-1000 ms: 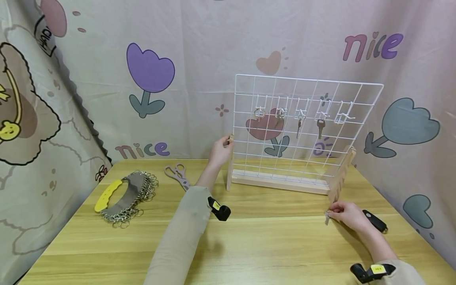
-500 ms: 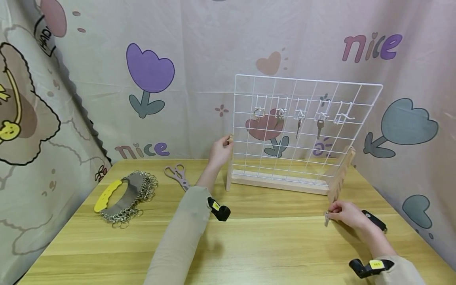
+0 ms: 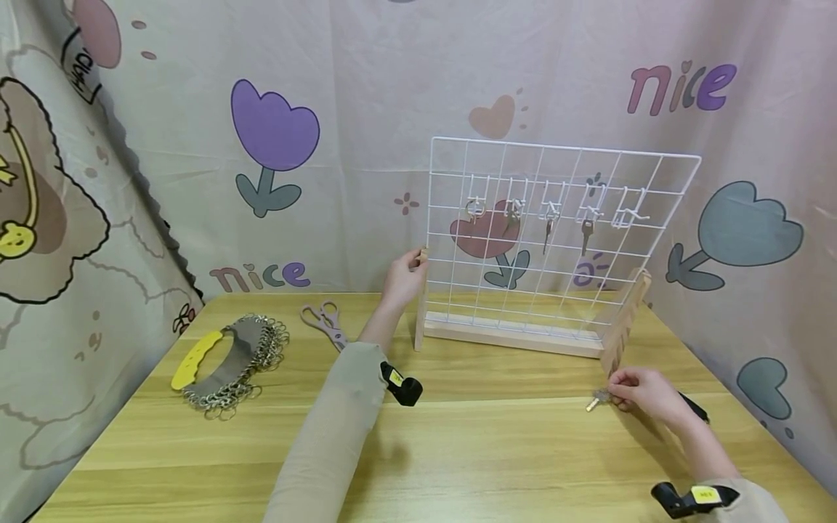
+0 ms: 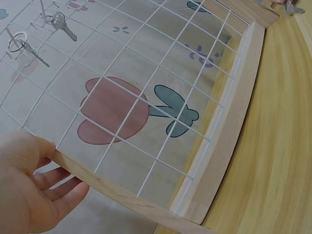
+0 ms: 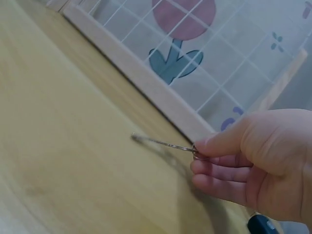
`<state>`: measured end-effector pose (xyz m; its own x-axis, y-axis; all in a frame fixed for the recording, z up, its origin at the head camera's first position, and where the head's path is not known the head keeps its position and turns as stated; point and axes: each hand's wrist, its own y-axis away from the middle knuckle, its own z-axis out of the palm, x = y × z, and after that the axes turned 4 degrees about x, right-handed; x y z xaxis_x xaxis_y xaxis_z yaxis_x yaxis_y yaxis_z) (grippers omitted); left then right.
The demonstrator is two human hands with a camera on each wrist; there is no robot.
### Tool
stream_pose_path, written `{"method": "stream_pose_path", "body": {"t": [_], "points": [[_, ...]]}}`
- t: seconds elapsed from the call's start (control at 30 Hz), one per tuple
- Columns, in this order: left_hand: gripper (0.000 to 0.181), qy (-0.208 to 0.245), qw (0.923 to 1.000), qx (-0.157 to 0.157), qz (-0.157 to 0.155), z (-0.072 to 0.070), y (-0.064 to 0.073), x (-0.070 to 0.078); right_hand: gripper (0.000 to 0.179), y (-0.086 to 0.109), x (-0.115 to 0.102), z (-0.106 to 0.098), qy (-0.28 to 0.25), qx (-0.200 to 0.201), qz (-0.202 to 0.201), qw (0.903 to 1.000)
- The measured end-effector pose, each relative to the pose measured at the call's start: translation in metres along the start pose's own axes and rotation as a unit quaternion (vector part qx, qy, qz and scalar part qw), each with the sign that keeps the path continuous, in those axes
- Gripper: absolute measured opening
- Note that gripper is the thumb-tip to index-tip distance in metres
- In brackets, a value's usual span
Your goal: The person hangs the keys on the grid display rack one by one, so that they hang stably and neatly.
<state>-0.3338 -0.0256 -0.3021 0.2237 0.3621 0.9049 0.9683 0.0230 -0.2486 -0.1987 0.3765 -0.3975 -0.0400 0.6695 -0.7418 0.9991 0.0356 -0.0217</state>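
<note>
In the head view my left hand (image 3: 402, 280) grips the top of the left wooden side post of a white wire grid rack. The left wrist view shows its thumb and fingers around that post (image 4: 117, 193). My right hand (image 3: 644, 392), near the foot of the rack's right post (image 3: 625, 323), pinches a small key (image 3: 595, 401) by its ring. In the right wrist view the key (image 5: 163, 143) sticks out from the fingertips, thin edge showing, over the table. Several keys, such as a dark-headed key (image 3: 587, 236), hang from white hooks; the rightmost hook (image 3: 629, 216) carries nothing.
A black car key fob (image 3: 696, 408) lies partly behind the right hand. To the left are scissors (image 3: 330, 328) and a curved grey metal piece with a yellow handle (image 3: 196, 359) and many small metal rings. A patterned curtain (image 3: 366, 87) hangs behind the wooden table (image 3: 484, 450).
The key in my right hand has swung from hanging downward to pointing lower left. That hand has shifted slightly right, covering more of the fob. My left hand stays on the post.
</note>
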Motion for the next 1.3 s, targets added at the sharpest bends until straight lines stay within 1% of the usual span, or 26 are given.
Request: {"method": "stream_pose_path", "body": {"t": [0.13,0.27,0.47,0.57,0.7,0.77,0.87,1.03,1.1,1.17,1.27,1.3], "points": [[0.045,0.001,1.0,0.0,-0.001,0.0,0.0,0.0,0.011,0.001,-0.009,-0.01,-0.027,0.006,-0.025,0.9993],[0.046,0.003,1.0,0.0,0.0,-0.001,0.0,0.0,0.016,-0.001,-0.023,-0.019,-0.036,0.019,-0.041,0.9983],[0.046,0.006,1.0,-0.003,0.0,-0.001,0.0,-0.001,0.023,-0.005,-0.045,-0.034,-0.05,0.025,-0.033,0.9979],[0.046,0.003,1.0,-0.003,-0.001,-0.001,-0.001,-0.001,0.025,-0.006,-0.056,-0.042,-0.074,0.03,-0.03,0.9964],[0.046,0.005,1.0,-0.003,-0.005,-0.001,-0.001,0.0,0.021,-0.009,-0.068,-0.051,-0.109,0.038,-0.034,0.9928],[0.046,0.007,1.0,-0.002,-0.005,-0.001,-0.002,0.0,0.017,-0.01,-0.073,-0.054,-0.122,0.043,-0.042,0.9908],[0.046,0.01,0.9999,-0.004,-0.005,-0.001,-0.002,0.0,0.014,-0.012,-0.081,-0.058,-0.131,0.052,-0.059,0.9883],[0.045,0.011,0.9999,-0.005,-0.006,-0.001,-0.002,-0.001,0.016,-0.015,-0.094,-0.063,-0.136,0.063,-0.074,0.9859],[0.045,0.011,0.9999,-0.005,-0.007,0.0,-0.002,-0.002,0.015,-0.016,-0.099,-0.065,-0.163,0.065,-0.078,0.9815],[0.045,0.015,0.9998,-0.005,-0.008,0.0,-0.001,-0.001,0.012,-0.017,-0.104,-0.066,-0.208,0.064,-0.084,0.9725],[0.045,0.018,0.9998,-0.005,-0.008,0.0,-0.001,-0.002,0.008,-0.018,-0.113,-0.068,-0.289,0.061,-0.094,0.9507],[0.045,0.018,0.9998,-0.005,-0.007,0.0,-0.001,-0.002,0.007,-0.019,-0.115,-0.069,-0.308,0.061,-0.097,0.9443]]}}
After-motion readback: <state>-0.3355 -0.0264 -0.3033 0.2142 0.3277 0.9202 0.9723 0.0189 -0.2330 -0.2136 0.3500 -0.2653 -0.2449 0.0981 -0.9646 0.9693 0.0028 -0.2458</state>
